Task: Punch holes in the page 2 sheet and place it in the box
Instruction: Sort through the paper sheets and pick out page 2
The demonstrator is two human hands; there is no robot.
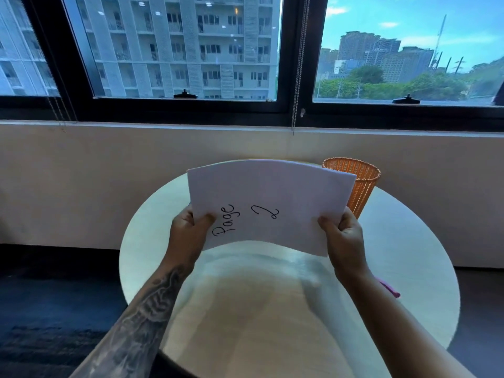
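Sheet: page 2 sheet [268, 203] was held above the table [409, 241], unpunched by appearance.
Left hand [188, 233]: fingers clamped on its near-left corner.
Right hand [342, 236]: fingers clamped on its near-right corner.
Next: a punch was needed; none was visible.

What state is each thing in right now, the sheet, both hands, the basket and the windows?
Page 2 sheet: held up above the table, bowed, no punched holes visible.
Left hand: gripping the sheet's lower left corner.
Right hand: gripping its lower right corner.
Orange basket: upright, partly hidden behind the sheet.
Windows: shut.

Round white table [152, 263], orange basket [364, 186], pink item [391, 289]
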